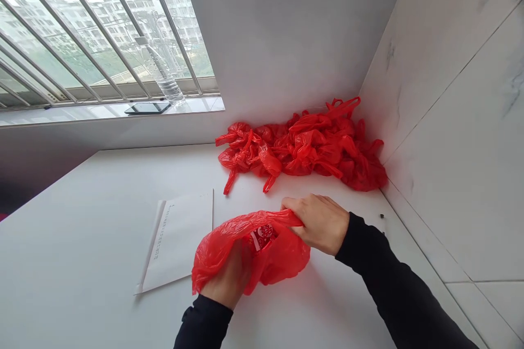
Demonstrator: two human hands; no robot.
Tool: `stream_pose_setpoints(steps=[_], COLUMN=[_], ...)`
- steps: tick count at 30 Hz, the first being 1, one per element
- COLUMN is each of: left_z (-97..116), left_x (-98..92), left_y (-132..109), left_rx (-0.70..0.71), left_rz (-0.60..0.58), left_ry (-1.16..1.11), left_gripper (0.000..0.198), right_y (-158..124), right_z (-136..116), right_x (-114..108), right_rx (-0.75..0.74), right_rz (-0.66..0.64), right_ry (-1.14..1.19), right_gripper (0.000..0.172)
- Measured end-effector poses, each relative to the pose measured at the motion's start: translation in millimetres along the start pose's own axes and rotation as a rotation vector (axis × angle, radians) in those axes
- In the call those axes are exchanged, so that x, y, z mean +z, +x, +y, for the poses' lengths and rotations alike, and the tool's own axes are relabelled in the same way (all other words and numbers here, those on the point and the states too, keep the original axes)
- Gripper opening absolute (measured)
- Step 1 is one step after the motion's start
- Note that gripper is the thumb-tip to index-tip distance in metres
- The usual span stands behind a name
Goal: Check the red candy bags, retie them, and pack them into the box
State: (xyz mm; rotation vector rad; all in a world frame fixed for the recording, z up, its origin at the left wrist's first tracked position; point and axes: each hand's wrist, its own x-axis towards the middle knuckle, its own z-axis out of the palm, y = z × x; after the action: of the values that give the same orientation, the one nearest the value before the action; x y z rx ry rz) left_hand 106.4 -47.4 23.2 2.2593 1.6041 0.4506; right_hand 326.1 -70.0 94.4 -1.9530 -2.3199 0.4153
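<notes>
Head view looks down on a white worktop (82, 262) set in a corner, with a tiled wall (450, 120) on the right and a barred window at far left. Near the middle lies a loose red bag (282, 259) of thin plastic with a small printed patch showing in its crumpled top. The left hand (229, 278) is pushed into the bag from the near side. Its fingers are veiled by the red film, so I cannot tell how far they are spread or whether they grip anything. The right hand (319, 223) rests on the far right edge of the bag, its fingers pinched closed on a bunched strip of the plastic at the bag's mouth. Both arms wear black sleeves.

Just left of the bag, partly under it, lies a white sheet of paper (180, 240) with a line of small print along one edge. Against the far right corner sits a pile of knotted red bags (311, 147), well apart from the hands. On the window sill stand a clear plastic bottle (164, 73) and, beside it, a dark phone (147, 108) lying flat.
</notes>
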Motion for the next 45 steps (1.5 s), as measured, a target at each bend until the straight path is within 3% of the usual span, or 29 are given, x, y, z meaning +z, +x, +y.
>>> stream_pose_setpoints(steps=[6,16,25,29,38,42,45], left_z=[-4,13,9,9,-5,0,8], left_x=[4.7,-10.4,13.0,16.7,3.1,2.7,0.2], left_y=[2,-1,5,4,1,-1,-2], left_rx=[-0.013,0.017,-0.026,-0.008,-0.064,0.017,0.179], left_rz=[-0.035,-0.034,-0.063,-0.093,0.004,0.037,-0.030], left_ry=[-0.006,0.018,0.095,0.079,0.077,0.091,0.071], left_gripper=[0.027,0.018,0.029,0.029,0.030,0.029,0.032], right_y=[0,-2,-5,-7,-17,-17,-15], right_z=[0,1,1,0,-2,-3,-3], right_x=[-1,-1,-4,-4,-11,-12,-10], right_rx=[0.000,0.004,0.005,-0.001,-0.032,-0.037,-0.026], right_rz=[0.011,0.010,-0.018,-0.035,-0.094,-0.092,-0.087], right_ry=[0.004,-0.003,-0.022,-0.022,-0.028,-0.024,-0.023], right_gripper=[0.008,0.010,0.014,0.006,0.008,0.011,0.012])
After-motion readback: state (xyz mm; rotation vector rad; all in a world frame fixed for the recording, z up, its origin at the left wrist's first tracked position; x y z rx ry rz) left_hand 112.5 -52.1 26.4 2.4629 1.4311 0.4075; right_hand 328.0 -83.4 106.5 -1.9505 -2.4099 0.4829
